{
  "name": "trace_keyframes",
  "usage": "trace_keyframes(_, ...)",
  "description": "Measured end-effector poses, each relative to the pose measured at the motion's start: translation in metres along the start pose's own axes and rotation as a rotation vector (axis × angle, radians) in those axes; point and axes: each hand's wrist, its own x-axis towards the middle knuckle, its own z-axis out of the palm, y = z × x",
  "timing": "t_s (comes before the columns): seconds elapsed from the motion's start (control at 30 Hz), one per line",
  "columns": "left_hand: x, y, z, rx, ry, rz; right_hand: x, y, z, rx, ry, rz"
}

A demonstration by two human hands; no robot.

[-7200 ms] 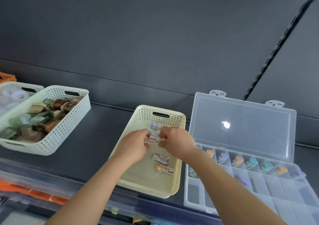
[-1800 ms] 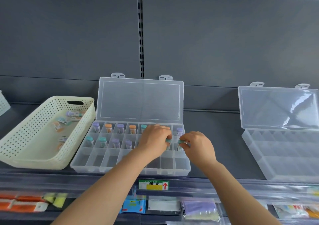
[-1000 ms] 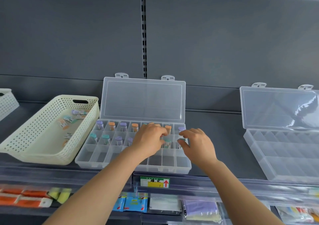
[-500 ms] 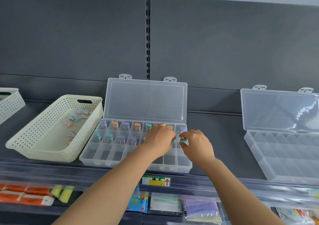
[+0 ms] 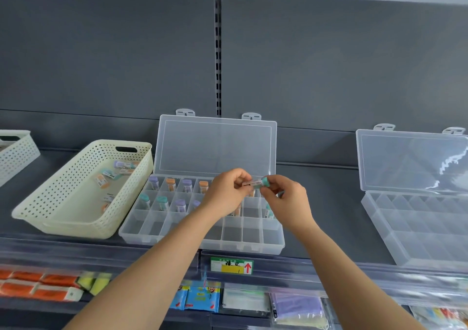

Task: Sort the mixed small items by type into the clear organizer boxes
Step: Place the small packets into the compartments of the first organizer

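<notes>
A small teal-capped vial [image 5: 258,182] is held level above the open clear organizer box [image 5: 200,238]. My left hand [image 5: 225,192] pinches its labelled end and my right hand [image 5: 286,198] pinches the capped end. The box's two back rows hold upright vials with purple, orange and teal caps, such as a teal one [image 5: 144,199]; the front row shows none. Left of the box, a cream perforated basket [image 5: 63,218] holds several loose vials [image 5: 109,175].
A second open clear organizer [image 5: 415,228] with bare compartments stands at the right. A white basket corner [image 5: 15,149] shows at far left. A lower shelf holds packaged goods behind a clear rail [image 5: 101,256] with a price tag [image 5: 231,265].
Both hands have risen from the box's compartments and now hold one teal-capped vial between them above the box. The view has shifted slightly left.
</notes>
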Motion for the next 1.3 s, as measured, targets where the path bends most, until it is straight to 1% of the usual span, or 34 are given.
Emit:
trace_keyframes(0.13, -0.001, 0.005, 0.003, 0.211, 0.031, 0.243, 0.004, 0.001, 0.001, -0.129, 0.007, -0.116)
trace_keyframes(0.2, 0.000, 0.008, 0.004, 0.310, 0.009, 0.339, 0.005, 0.002, -0.001, -0.115, 0.046, -0.117)
trace_keyframes(0.27, 0.002, 0.010, 0.007, 0.358, -0.034, 0.380, 0.006, 0.006, -0.003, -0.082, 0.069, -0.097)
trace_keyframes(0.37, 0.004, 0.009, 0.012, 0.371, -0.041, 0.361, 0.004, 0.016, -0.004, -0.137, 0.048, -0.073)
trace_keyframes(0.43, 0.005, 0.006, 0.013, 0.393, -0.033, 0.326, 0.004, 0.025, -0.005, -0.268, -0.030, -0.052)
trace_keyframes(0.5, 0.006, 0.002, 0.013, 0.451, -0.060, 0.291, 0.001, 0.033, -0.005, -0.403, -0.139, -0.031)
trace_keyframes(0.6, 0.007, -0.005, 0.014, 0.527, -0.108, 0.249, -0.002, 0.040, -0.003, -0.472, -0.220, -0.017)
trace_keyframes(1.03, 0.010, -0.014, 0.027, 0.666, -0.108, 0.294, -0.001, 0.041, -0.002, -0.504, -0.237, -0.048)
trace_keyframes(1.3, 0.008, -0.014, 0.029, 0.695, -0.118, 0.288, -0.002, 0.039, -0.004, -0.529, -0.218, -0.095)
